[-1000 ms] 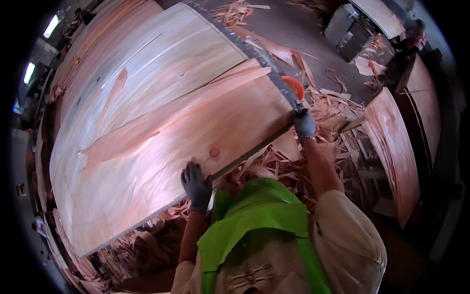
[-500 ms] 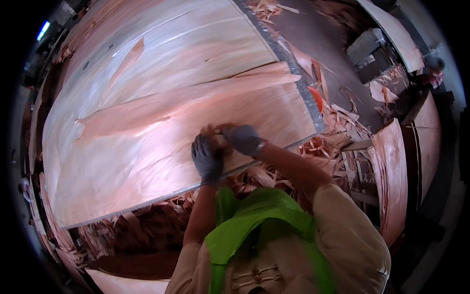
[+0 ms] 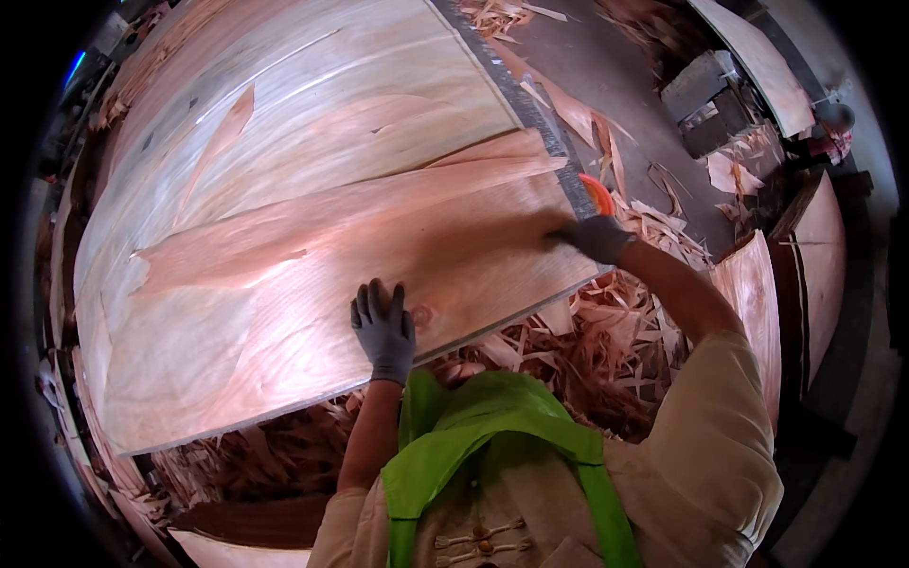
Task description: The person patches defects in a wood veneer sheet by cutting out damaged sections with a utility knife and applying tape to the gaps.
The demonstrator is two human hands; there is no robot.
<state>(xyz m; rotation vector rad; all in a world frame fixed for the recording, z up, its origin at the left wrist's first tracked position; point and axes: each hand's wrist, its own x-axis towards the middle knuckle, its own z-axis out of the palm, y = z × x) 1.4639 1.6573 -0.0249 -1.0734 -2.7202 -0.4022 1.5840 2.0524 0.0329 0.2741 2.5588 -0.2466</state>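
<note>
My left hand (image 3: 383, 327), in a grey glove, lies flat with fingers spread on a pale wood veneer sheet (image 3: 237, 327) near its front edge. A round knot (image 3: 422, 316) in the wood shows just right of its fingers. My right hand (image 3: 597, 239), also gloved, is at the sheet's right end, its fingers closed and pointing left; what they hold, if anything, I cannot make out. A dark brown smear, perhaps a shadow or something moving, stretches left from it over the wood. Beyond both hands, a torn pinkish veneer strip (image 3: 350, 213) lies across the sheet.
Veneer scraps (image 3: 606, 350) pile up below the front edge and to the right. Near my right hand sits an orange rounded object (image 3: 597, 194). Curved veneer sheets (image 3: 753, 298) stand at the right, with grey blocks (image 3: 701, 90) farther back. A person (image 3: 833, 142) is at the far right.
My right hand has swung right, away from my left hand, to the sheet's end. My left hand has shifted slightly left, and the knot beside it is uncovered.
</note>
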